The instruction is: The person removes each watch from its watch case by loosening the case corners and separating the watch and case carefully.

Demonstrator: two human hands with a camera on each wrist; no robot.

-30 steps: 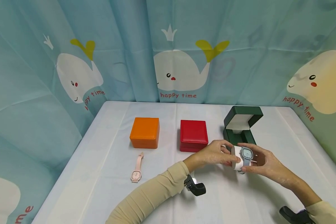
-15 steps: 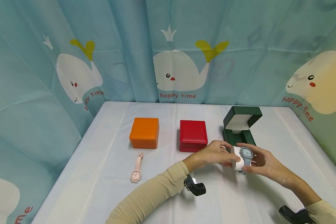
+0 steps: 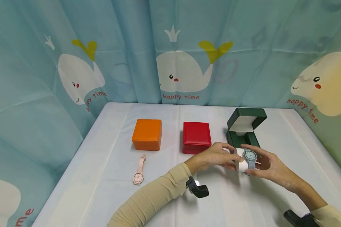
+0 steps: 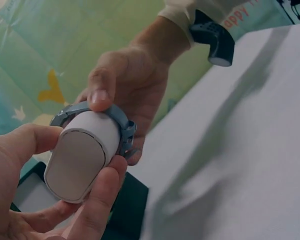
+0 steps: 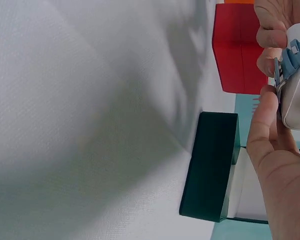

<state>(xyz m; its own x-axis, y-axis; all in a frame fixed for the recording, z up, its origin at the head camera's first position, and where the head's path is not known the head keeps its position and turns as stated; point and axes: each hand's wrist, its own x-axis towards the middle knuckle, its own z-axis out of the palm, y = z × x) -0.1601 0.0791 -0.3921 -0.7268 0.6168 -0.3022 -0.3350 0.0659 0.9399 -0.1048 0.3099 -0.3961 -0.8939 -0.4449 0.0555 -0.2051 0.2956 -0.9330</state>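
Between both hands is a white watch pillow (image 4: 77,162) with a blue-grey watch (image 3: 250,155) strapped round it. My left hand (image 3: 216,156) pinches the pillow's left end between thumb and fingers. My right hand (image 3: 268,164) grips the watch and pillow from the other side; in the left wrist view its thumb presses on the strap (image 4: 121,117). The buckle and loose strap end (image 5: 288,60) show in the right wrist view. Just behind the hands stands a dark green watch box (image 3: 242,126) with its lid raised and a pale lining.
A closed red box (image 3: 197,137) stands left of the green one, and a closed orange box (image 3: 146,134) farther left. A pink watch (image 3: 139,170) lies on the white tabletop (image 3: 116,201) before the orange box. A whale-print curtain (image 3: 125,53) hangs behind.
The watch and pillow stay between both hands at nearly the same spot. The left fingers have shifted slightly on the pillow, and the strap end hanging below it shows less now.
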